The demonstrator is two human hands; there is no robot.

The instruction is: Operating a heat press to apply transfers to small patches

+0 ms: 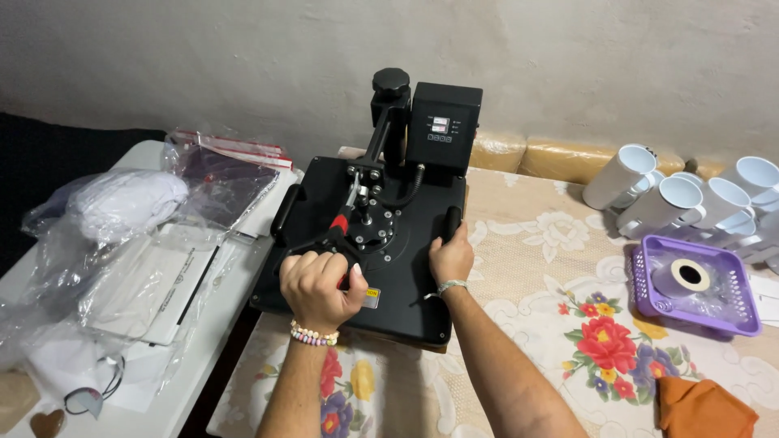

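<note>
Head view, floral tablecloth (568, 324), grey wall (243, 57), left hand (320, 288) clenched on press handle (337, 231), right hand (451, 258) gripping side handle (452, 221).

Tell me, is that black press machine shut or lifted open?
Shut. The heat press top plate lies flat and level, no gap showing, with the left hand gripping its lowered lever handle.

One black heat press (369, 243) at frame centre, with two hands on it: left hand (318, 285), right hand (451, 257). Roughly six white mugs (680, 199) at upper right; exact count uncertain, some overlap. One purple basket (696, 284) at right, one orange cloth (704, 408) at lower right.
</note>
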